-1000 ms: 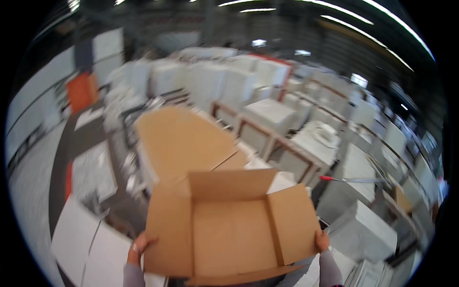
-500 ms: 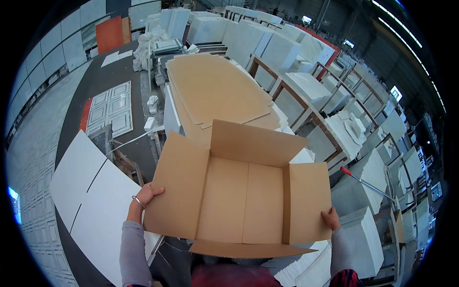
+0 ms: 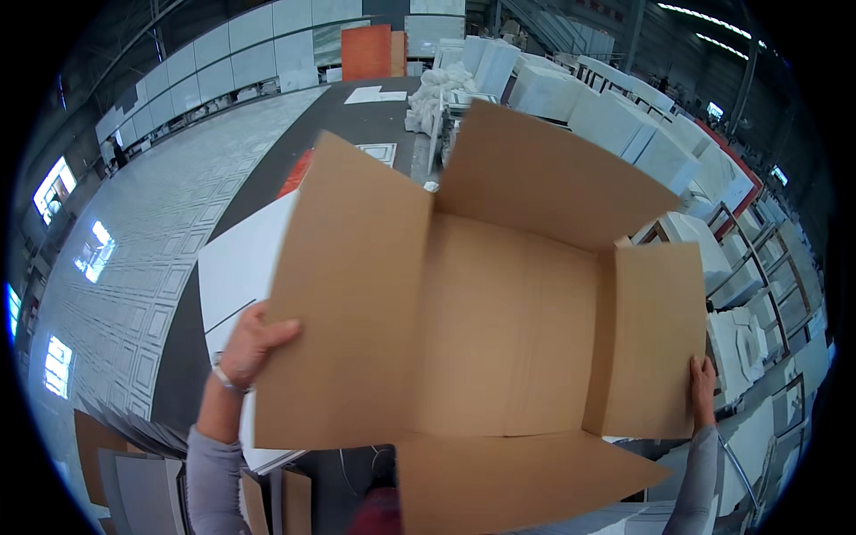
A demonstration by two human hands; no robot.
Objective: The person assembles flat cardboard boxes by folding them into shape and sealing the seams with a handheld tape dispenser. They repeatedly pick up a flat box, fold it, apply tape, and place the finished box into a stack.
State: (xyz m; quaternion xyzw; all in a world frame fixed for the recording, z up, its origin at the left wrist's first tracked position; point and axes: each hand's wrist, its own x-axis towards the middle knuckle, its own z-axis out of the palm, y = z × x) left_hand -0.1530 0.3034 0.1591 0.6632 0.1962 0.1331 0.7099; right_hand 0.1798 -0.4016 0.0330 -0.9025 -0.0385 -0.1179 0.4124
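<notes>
1. I see the open cardboard box (image 3: 513, 330) in front of the person, in the middle and somewhat to the right, with its inside turned toward my camera.
2. The left grip (image 3: 254, 339) is grasping the outer edge of the left flap (image 3: 348, 303). The thumb lies on the near face; the other fingers are mostly hidden from me.
3. The right grip (image 3: 703, 379) is grasping the outer edge of the right flap (image 3: 655, 339), and part of it is also hidden.
4. The far flap (image 3: 553, 169) and the near flap (image 3: 526, 477) are spread outward, and no hand touches them.
5. Compared with half a second ago, my view is turned more to the left, and the box appears larger and higher. The flat cardboard sheets beyond it are no longer visible to me.
6. I judge from this that the box is now closer to the head and carried in the air; I see no support under it. Both hands remain occupied.
7. To the left are white panels (image 3: 241, 259) and the shiny floor (image 3: 160, 250); far away stands an orange panel (image 3: 366, 53); to the far right are white blocks (image 3: 624, 111).
</notes>
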